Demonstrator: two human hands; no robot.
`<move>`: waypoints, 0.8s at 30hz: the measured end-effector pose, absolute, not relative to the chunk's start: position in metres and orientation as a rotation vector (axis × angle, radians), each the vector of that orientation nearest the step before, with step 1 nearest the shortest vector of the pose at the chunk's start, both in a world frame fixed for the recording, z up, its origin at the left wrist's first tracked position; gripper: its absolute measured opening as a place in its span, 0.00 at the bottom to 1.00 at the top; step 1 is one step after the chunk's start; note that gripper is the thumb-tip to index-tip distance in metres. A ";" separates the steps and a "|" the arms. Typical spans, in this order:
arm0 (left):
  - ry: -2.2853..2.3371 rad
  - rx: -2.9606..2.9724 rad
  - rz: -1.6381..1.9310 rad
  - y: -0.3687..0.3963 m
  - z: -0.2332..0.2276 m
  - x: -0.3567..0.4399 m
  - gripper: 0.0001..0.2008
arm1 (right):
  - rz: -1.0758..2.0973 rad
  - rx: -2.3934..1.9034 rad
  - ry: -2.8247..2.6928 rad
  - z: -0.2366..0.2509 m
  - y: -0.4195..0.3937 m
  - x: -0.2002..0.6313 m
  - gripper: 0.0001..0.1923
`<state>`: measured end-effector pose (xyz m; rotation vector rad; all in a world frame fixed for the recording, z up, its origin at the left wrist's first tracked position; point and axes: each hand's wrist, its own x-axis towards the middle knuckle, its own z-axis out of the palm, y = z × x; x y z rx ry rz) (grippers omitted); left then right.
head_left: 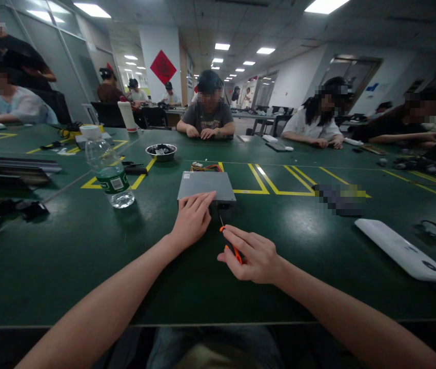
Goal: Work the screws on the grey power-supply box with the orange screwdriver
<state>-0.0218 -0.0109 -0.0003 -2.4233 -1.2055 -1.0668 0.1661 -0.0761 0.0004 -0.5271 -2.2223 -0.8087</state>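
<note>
A flat grey metal box [206,185] with coloured wires at its far end lies on the green table [87,256] in front of me. My left hand [192,219] rests on the box's near edge, fingers laid flat on the lid. Just to the right, my right hand [252,254] grips an orange-handled screwdriver [230,245]. Its thin tip points up toward the box's near side, a short gap away from it.
A clear water bottle [108,169] stands to the left, and a metal bowl [161,151] with small parts sits behind the box. A white flat device [402,249] lies at the right. Other people sit working around the table's far and side edges.
</note>
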 end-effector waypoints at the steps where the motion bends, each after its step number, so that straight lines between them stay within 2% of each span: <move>1: -1.198 -2.420 -1.054 -0.010 0.000 -0.022 0.22 | -0.845 -0.502 -2.236 0.001 -0.076 0.167 0.07; 8: -1.257 -2.357 -1.114 -0.007 -0.001 -0.015 0.15 | -0.783 -0.332 -2.310 0.004 -0.071 0.169 0.07; 15: -1.274 -2.357 -1.147 -0.008 -0.001 -0.012 0.13 | -0.690 -0.412 -2.489 -0.004 -0.076 0.168 0.04; 24: -1.277 -2.373 -1.132 -0.007 -0.001 -0.013 0.14 | -0.595 -0.495 -2.304 0.001 -0.082 0.164 0.10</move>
